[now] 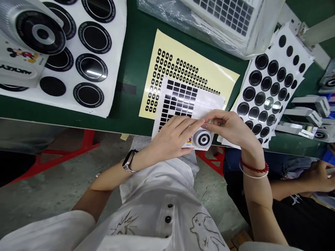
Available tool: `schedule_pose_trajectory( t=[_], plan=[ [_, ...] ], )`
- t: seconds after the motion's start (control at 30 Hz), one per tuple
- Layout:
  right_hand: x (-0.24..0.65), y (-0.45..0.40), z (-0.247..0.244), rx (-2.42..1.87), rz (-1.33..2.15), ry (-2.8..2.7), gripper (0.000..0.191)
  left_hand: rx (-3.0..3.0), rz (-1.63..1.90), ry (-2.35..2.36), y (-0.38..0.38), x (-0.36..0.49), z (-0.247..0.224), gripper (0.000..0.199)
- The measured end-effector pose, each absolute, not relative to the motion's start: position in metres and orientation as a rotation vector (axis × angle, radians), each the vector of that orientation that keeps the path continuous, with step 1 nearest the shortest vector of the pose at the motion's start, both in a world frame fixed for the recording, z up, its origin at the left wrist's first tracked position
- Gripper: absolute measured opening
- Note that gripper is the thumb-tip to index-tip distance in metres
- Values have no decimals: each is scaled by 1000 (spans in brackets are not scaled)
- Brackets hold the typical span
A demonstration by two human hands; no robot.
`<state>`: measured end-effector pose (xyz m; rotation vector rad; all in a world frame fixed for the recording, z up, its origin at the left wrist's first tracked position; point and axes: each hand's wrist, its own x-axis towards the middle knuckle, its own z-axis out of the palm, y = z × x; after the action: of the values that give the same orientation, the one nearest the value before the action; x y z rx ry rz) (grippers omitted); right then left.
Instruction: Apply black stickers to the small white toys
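A small white toy camera [204, 138] with a ringed lens and a cartoon figure lies at the table's front edge, over a white sticker sheet [206, 101] printed with black rectangles. My left hand [175, 136] holds the camera from its left side, fingers together across its upper edge. The fingertips of my right hand [230, 127] are pinched at the camera's upper edge, touching or nearly touching the left fingertips. Whatever is in that pinch is too small or hidden to make out. Beneath the white sheet is a yellow sheet [178, 45] of small black oval stickers.
Another white camera [23, 66] and large round stickers [89, 94] are at the left. Plastic-wrapped sheets [222, 38] lie at the back. Round-sticker sheets [261, 83] and several white camera bodies [303, 115] sit to the right, near another person's hand [321, 176].
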<state>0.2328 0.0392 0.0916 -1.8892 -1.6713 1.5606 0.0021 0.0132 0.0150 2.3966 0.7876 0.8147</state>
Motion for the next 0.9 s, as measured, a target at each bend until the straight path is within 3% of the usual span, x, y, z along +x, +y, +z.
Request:
schedule_pose_trajectory(
  t=[0.17, 0.3, 0.53, 0.73, 0.9],
  plan=[
    [218, 47, 107, -1981, 1385, -1987, 9, 2378, 788, 766, 14, 1, 15, 77],
    [211, 51, 108, -1896, 1253, -2152, 14, 2374, 784, 770, 16, 0, 13, 82],
    [237, 39, 84, -1702, 1372, -1667, 31, 2364, 754, 775, 16, -4, 11, 90],
    [287, 20, 95, -1773, 791, -1298, 25, 2430, 662, 748, 20, -6, 18, 64],
    [311, -5, 98, -1877, 660, -1268, 22, 2524, 565, 755, 23, -4, 26, 58]
  ],
)
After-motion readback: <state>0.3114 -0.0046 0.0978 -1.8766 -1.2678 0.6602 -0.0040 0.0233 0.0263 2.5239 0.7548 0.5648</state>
